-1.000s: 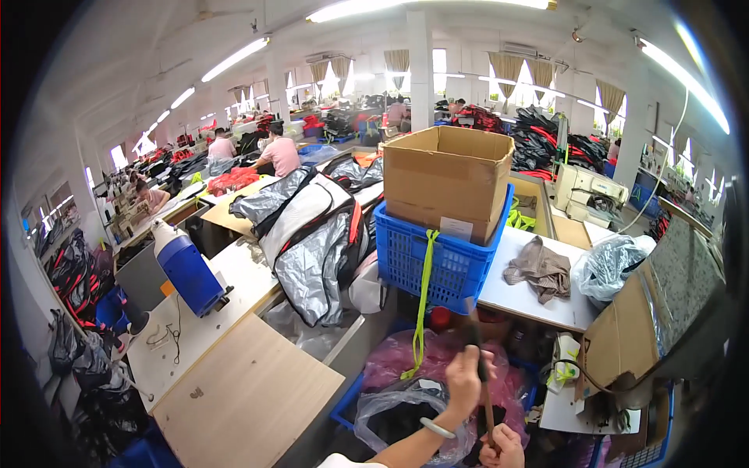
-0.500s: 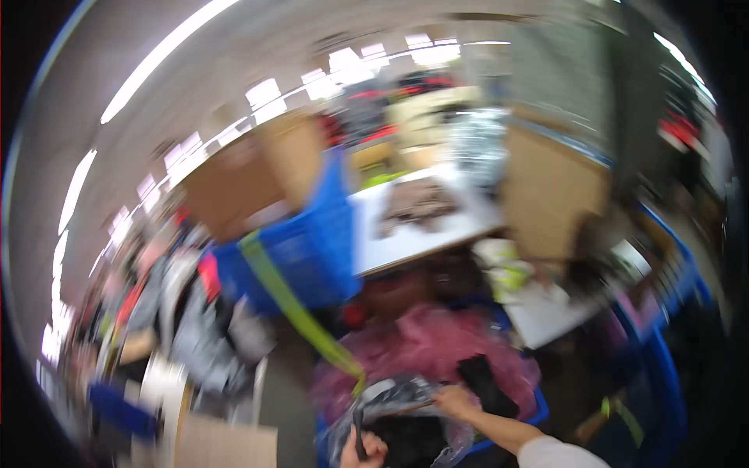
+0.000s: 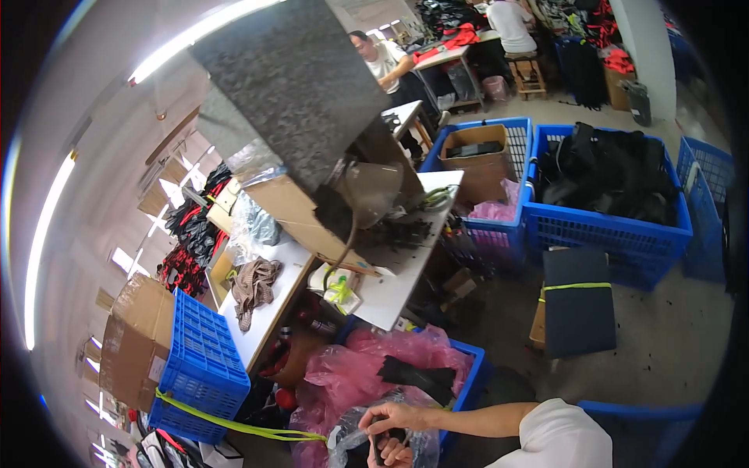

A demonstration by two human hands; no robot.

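Both hands are close together at the bottom, over a clear plastic bag (image 3: pixel 425 451). My left hand (image 3: pixel 396 453) is closed around a narrow black piece (image 3: pixel 378 448), whose exact kind I cannot make out. Just above it, my right hand (image 3: pixel 394 417) has its fingers bent at the upper end of that piece; what they grip is hidden. Behind the hands, pink plastic bags (image 3: pixel 343 366) fill a blue crate (image 3: pixel 470 382), with a flat black piece (image 3: pixel 421 378) lying on them. A yellow-green strap (image 3: pixel 234 425) runs from the left toward the clear bag.
A blue crate (image 3: pixel 207 363) with a cardboard box (image 3: pixel 136 339) stands at left. White worktables (image 3: pixel 390 300) hold a brown cloth (image 3: pixel 256 287) and cardboard. At right are a blue crate of black pieces (image 3: pixel 608 242) and a strapped dark stack (image 3: pixel 579 320). Two people (image 3: pixel 511 27) work farther back.
The view has swung right and sharpened, bringing the right-hand crates into sight. My right hand has moved from the clear bag's rim to beside my left hand.
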